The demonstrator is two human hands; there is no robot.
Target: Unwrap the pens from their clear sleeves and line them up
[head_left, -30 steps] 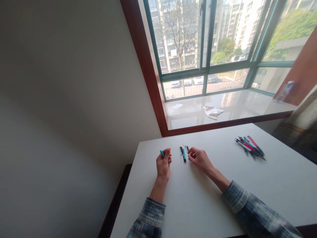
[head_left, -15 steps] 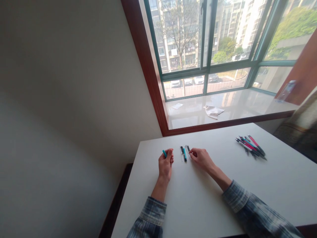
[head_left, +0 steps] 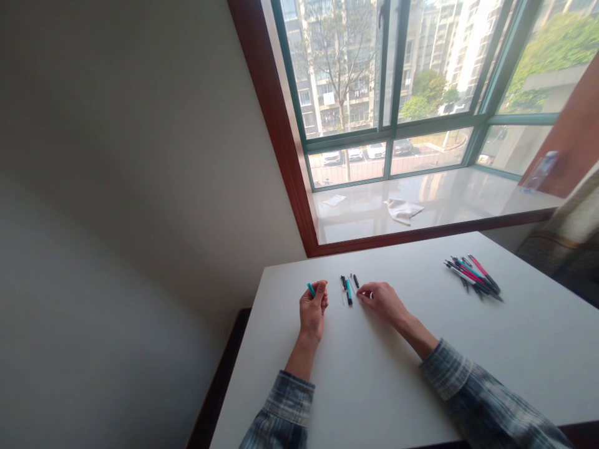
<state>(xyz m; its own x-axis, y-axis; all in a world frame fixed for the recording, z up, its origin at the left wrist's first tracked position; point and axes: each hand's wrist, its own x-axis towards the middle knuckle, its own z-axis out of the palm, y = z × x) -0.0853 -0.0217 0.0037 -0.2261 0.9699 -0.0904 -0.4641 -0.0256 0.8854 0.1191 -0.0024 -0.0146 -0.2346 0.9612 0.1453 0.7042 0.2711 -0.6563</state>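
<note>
Now the left hand (head_left: 312,312) grip pinches a teal pen piece (head_left: 311,289), its end poking above the fingers.

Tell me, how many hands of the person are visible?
2. The left hand holds a teal pen part over the white table; the right hand rests beside the small pen parts.

- No text, label, brand, number or sign can be read anywhere in this view.
- The pens (head_left: 473,275) piled on the white table (head_left: 421,374) are too small for any printing on them to be made out.
- The buildings (head_left: 337,62) outside the window show no legible signs.
</note>
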